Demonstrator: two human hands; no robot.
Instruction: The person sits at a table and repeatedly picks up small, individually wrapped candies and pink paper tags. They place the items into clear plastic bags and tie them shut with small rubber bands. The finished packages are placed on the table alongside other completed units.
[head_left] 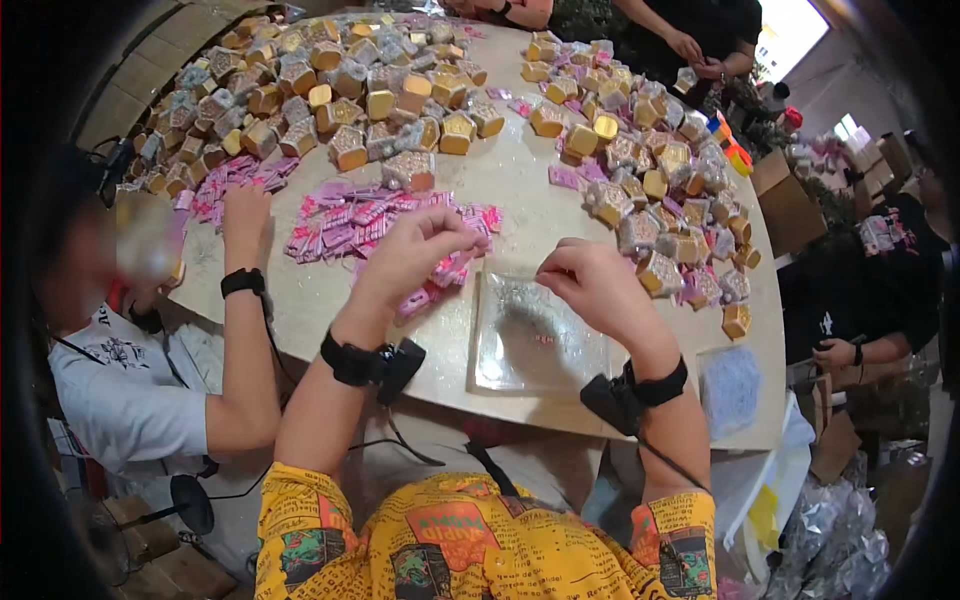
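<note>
My left hand (425, 243) is closed in a pinch above a heap of small pink packets (345, 222). What its fingertips hold, if anything, is too small to tell. Just right of it, my right hand (595, 283) is also pinched, thumb against fingers, at the upper edge of a stack of flat transparent plastic bags (500, 360). Whether a bag edge lies between those fingers cannot be made out. Both wrists wear black straps with small dark boxes. Near my left hand, a wrapped gold-coloured box (408, 170) stands behind the pink heap.
Many gold-sided polygonal boxes (380, 104) fill the table's far left, more (640, 235) its right side. A white-bluish bundle (730, 390) lies at the right edge. On the left, a co-worker's hand (247, 205) reaches toward pink packets. Other people stand across the table and right.
</note>
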